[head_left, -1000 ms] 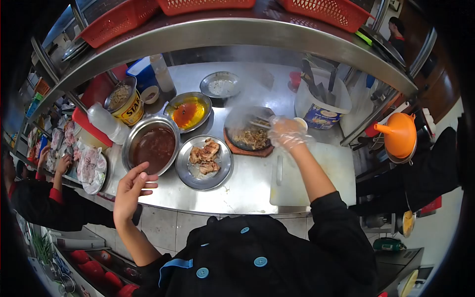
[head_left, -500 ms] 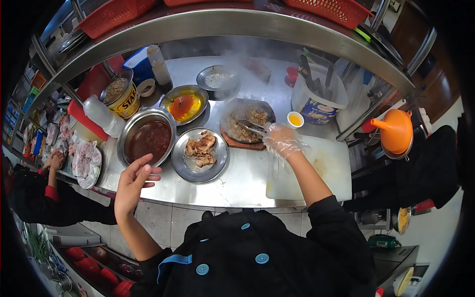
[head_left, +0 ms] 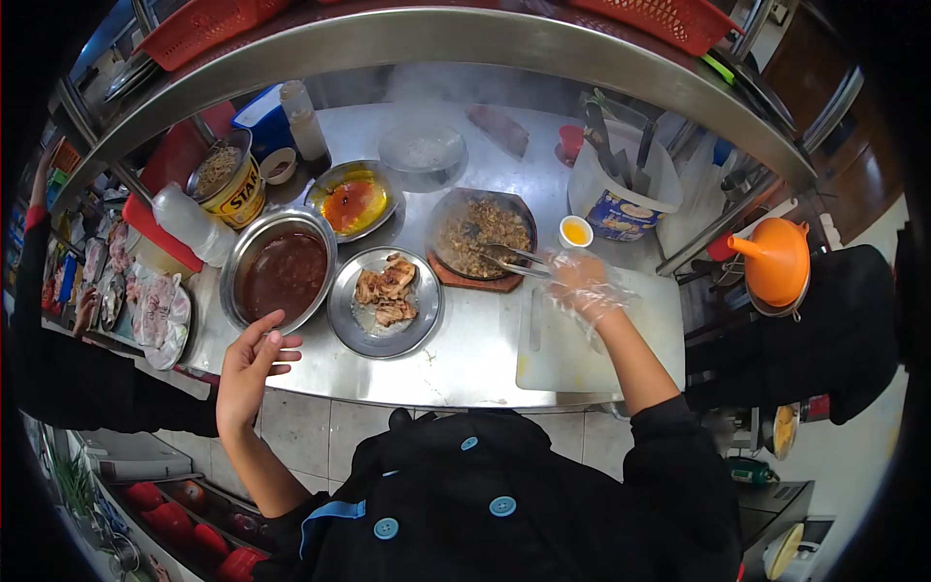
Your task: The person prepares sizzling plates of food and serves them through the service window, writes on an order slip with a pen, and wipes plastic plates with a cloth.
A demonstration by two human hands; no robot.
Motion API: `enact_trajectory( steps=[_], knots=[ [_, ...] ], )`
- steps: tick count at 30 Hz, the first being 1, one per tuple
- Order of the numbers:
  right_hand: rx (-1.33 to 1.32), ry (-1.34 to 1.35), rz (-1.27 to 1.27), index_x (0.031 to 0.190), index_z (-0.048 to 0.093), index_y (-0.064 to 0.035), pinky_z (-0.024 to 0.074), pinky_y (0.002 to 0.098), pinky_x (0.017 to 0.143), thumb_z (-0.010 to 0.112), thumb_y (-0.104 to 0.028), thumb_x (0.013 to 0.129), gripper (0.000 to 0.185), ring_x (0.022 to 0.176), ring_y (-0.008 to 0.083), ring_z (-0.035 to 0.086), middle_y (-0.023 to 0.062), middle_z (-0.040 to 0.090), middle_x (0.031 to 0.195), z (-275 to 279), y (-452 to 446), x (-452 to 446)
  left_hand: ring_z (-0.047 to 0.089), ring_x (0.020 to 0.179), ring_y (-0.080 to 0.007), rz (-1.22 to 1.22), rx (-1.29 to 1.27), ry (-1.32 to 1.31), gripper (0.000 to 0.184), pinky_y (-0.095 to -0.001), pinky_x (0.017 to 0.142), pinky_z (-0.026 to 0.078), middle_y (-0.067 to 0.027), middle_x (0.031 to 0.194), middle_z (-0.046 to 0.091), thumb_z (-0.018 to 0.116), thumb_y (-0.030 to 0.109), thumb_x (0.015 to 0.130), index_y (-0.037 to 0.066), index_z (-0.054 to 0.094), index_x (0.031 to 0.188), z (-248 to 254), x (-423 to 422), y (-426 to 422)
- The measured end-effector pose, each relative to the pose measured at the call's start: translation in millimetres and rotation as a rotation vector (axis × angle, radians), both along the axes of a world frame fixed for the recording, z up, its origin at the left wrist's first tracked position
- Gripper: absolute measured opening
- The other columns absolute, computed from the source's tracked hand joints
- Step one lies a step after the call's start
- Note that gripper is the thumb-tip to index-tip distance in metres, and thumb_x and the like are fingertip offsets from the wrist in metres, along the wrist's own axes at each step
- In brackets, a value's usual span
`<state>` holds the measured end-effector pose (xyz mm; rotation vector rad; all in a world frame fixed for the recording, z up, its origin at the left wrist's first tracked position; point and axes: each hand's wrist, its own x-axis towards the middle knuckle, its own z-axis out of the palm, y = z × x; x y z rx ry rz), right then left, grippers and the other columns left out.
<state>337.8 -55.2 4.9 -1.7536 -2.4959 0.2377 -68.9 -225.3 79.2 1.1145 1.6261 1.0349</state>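
My right hand (head_left: 582,286), in a clear plastic glove, is closed around metal tongs (head_left: 512,262). The tips of the tongs reach into browned chopped food (head_left: 467,233) on a dark sizzling plate (head_left: 529,221), which sits on a wooden base (head_left: 497,282). Faint steam hangs above it. Bare and with fingers apart, my left hand (head_left: 250,378) hovers by the near edge of a steel bowl (head_left: 230,274) of dark red-brown sauce (head_left: 286,276). Between the hands, grilled meat pieces (head_left: 386,286) lie on a round metal plate (head_left: 427,325).
A white cutting board (head_left: 562,364) lies below my right wrist. Behind are a small cup of yellow liquid (head_left: 576,232), a tub of utensils (head_left: 621,189), and an oval dish of orange-yellow sauce (head_left: 320,189). A steel shelf (head_left: 465,53) spans overhead. Another person's dark sleeve (head_left: 87,378) is at left.
My right hand and the tongs have drawn back slightly toward the right and nearer me. Steam over the sizzling plate has thinned. The person at left has shifted, with an arm now raised.
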Motion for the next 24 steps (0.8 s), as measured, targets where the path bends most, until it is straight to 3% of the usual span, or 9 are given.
enact_trajectory(
  steps=[2,5,8,11,15,18,21,24],
  knots=[
    [0.17,-0.089,0.022,0.087,0.058,-0.0088,0.0482,0.0417,0.069,0.055,-0.016,0.071,0.018,0.078,0.032,0.061,0.014,0.062,0.081,-7,14,16,0.061,0.08,-0.0136,0.005,0.004,-0.004,0.041,-0.0246,0.07,0.047,-0.0097,0.093,0.064,0.05,0.026,0.091,0.002,0.046,0.124,1,0,2],
    [0.277,0.004,-0.023,0.087,0.059,-0.0092,0.0482,0.0422,0.069,0.055,-0.016,0.071,0.018,0.078,0.0318,0.061,0.0133,0.062,0.081,-2,26,9,0.061,0.08,-0.0134,-0.008,0.006,-0.004,0.041,-0.0244,0.07,0.046,-0.0096,0.094,0.064,0.05,0.025,0.091,0.002,0.045,0.125,2,0,4],
    [0.228,-0.067,-0.078,0.088,0.06,-0.0093,0.0485,0.042,0.069,0.055,-0.016,0.07,0.02,0.078,0.0315,0.061,0.0133,0.063,0.082,-27,53,12,0.061,0.08,-0.0133,-0.016,0.035,-0.011,0.041,-0.0243,0.07,0.047,-0.0095,0.094,0.064,0.05,0.025,0.091,0.002,0.045,0.125,6,-1,6],
    [0.252,-0.103,-0.06,0.089,0.06,-0.0087,0.049,0.0416,0.07,0.056,-0.017,0.07,0.022,0.079,0.0311,0.062,0.0135,0.063,0.085,-4,55,5,0.061,0.08,-0.0137,0.019,0.048,-0.017,0.041,-0.0244,0.069,0.047,-0.0097,0.093,0.064,0.05,0.024,0.091,0.002,0.045,0.125,5,-4,4],
    [0.265,-0.087,-0.004,0.089,0.061,-0.0082,0.0494,0.0417,0.071,0.056,-0.018,0.07,0.021,0.08,0.0311,0.062,0.014,0.064,0.087,-24,75,-6,0.061,0.079,-0.0139,0.022,0.022,-0.016,0.041,-0.0244,0.069,0.047,-0.0104,0.094,0.064,0.05,0.025,0.091,0.003,0.046,0.125,-1,-10,-2],
    [0.121,-0.186,-0.043,0.096,0.059,-0.0108,0.0481,0.042,0.073,0.058,-0.025,0.072,0.027,0.086,0.0299,0.059,0.0125,0.062,0.089,-8,83,-6,0.061,0.079,-0.0133,0.07,0.023,-0.006,0.041,-0.0239,0.069,0.046,-0.0102,0.094,0.064,0.05,0.025,0.091,0.004,0.046,0.125,-4,-13,-9],
    [0.173,-0.135,0.006,0.095,0.059,-0.0102,0.0482,0.0422,0.073,0.058,-0.024,0.072,0.027,0.086,0.0305,0.059,0.0127,0.062,0.09,-6,78,-25,0.061,0.079,-0.0129,0.084,0.007,-0.017,0.042,-0.0234,0.069,0.046,-0.0098,0.094,0.064,0.051,0.026,0.091,0.004,0.046,0.125,-6,-17,-11],
    [0.113,-0.12,-0.046,0.085,0.063,-0.0068,0.0488,0.0424,0.072,0.058,-0.02,0.07,0.02,0.083,0.0327,0.062,0.0159,0.064,0.086,-15,86,-37,0.061,0.079,-0.0127,0.076,0.026,-0.004,0.042,-0.0229,0.068,0.046,-0.0095,0.094,0.064,0.051,0.026,0.09,0.003,0.046,0.125,-2,-15,-10]
  ],
)
